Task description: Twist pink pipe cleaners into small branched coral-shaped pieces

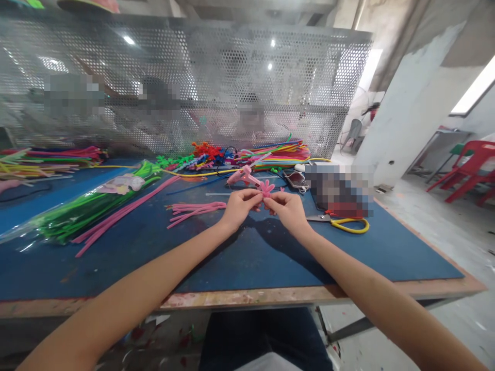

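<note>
Both arms are stretched forward over the blue table (232, 257). A fuzzy pink pipe-cleaner flower (266, 188) is pinched between the left hand (240, 205) and right hand (288, 208), fingertips closed on it, just above the tabletop.

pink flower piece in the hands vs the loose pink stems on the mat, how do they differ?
The pink flower piece is bent into short petal loops; the loose pink stems are straight strands. The flower piece is pinched above the blue mat between the left hand and right hand; the stems lie untouched on it. Both are pink and fuzzy.
</note>
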`<state>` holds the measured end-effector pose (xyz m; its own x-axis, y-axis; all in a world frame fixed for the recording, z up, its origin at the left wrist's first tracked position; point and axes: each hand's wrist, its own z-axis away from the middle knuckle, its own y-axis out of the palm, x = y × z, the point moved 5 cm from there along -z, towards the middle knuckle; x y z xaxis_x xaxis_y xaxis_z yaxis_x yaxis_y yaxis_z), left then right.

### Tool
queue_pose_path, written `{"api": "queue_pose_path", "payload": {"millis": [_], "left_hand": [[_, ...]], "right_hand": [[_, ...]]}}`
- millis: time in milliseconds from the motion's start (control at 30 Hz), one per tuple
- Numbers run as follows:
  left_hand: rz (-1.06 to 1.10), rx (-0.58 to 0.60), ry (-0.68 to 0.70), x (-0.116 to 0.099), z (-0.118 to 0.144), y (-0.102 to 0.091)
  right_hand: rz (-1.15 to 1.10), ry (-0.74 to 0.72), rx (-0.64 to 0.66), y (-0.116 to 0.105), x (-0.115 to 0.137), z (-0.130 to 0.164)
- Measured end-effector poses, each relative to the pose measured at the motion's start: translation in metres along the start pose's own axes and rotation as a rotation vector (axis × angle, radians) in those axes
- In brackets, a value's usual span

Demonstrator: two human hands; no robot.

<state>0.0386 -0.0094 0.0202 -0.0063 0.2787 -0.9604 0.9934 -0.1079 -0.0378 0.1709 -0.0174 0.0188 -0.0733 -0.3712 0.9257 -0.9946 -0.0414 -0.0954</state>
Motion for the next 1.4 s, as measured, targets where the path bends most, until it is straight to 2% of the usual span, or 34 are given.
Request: {"api": "queue_pose_path", "payload": {"millis": [67,300,533,733,900,1000,1133,1267,1400], "left_hand": [[0.059,0.003,-0.024,0.001,0.000,0.000],[-0.005,0.031,-0.023,-0.003,0.002,0.000],[0.103,0.103,-0.194,0.008,-0.001,-0.005],[0.122,0.120,-0.202,0.010,-0.003,-0.007],[0.081,0.280,-0.222,0.007,-0.003,-0.002],[0.051,0.310,-0.197,0.004,-0.002,0.000],[0.122,0.268,-0.174,0.000,0.000,0.004],[0.249,0.151,-0.146,0.000,-0.001,0.003],[0.253,0.085,-0.145,0.000,-0.001,0.001]], "right_hand": [[0.051,-0.022,-0.019,-0.002,0.001,0.000],[0.248,-0.132,-0.004,-0.006,0.003,-0.001],[0.216,-0.170,0.180,0.001,0.005,-0.001],[0.146,-0.117,0.248,0.002,-0.001,-0.006],[-0.031,0.038,0.374,0.002,-0.009,-0.007],[-0.150,0.168,0.405,0.002,-0.013,-0.005],[-0.404,0.402,0.453,0.007,-0.018,0.001],[-0.691,0.687,0.569,0.016,-0.019,0.011],[-0.823,0.785,0.610,0.017,-0.018,0.014]]}}
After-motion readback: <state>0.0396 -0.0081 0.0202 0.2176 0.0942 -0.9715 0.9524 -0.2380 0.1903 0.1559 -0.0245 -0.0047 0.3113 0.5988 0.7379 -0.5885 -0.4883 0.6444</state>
